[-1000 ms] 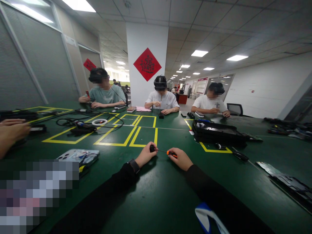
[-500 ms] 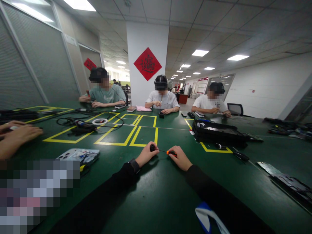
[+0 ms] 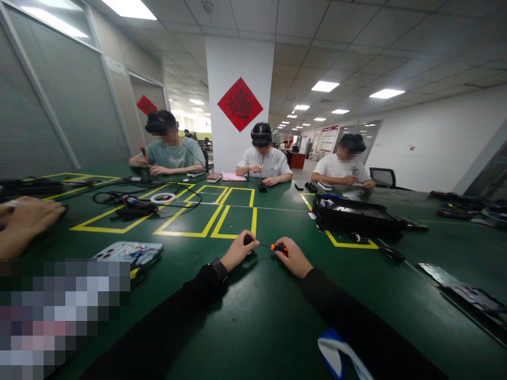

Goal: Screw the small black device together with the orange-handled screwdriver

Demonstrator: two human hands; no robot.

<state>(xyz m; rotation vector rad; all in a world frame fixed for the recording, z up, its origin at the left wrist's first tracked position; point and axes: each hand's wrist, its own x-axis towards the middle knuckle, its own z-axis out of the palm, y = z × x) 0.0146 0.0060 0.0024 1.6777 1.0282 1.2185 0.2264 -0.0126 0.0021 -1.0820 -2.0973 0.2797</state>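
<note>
My right hand [image 3: 293,256] is closed around the orange and black handle of a screwdriver [image 3: 280,249], just right of the middle of the view. Its thin shaft points left, toward a small black round part [image 3: 247,240] pinched in my left hand [image 3: 237,252]. The shaft's tip is at or close to that part; whether it touches, I cannot tell. My left fingers and thumb hide much of the part. Both hands rest low over the green table [image 3: 237,316].
A black open case [image 3: 358,215] stands at right, with a black-handled screwdriver [image 3: 392,254] before it. Metal panels lie at far right and left [image 3: 130,252]. Cables [image 3: 138,203] lie beyond. Another person's hand [image 3: 35,219] is at left; three people sit opposite. A blue-white strap [image 3: 335,351] hangs in front.
Hardly anything differs. My hands, the screwdriver and the black part hold nearly the same place. The other person's hand at left has shifted slightly left.
</note>
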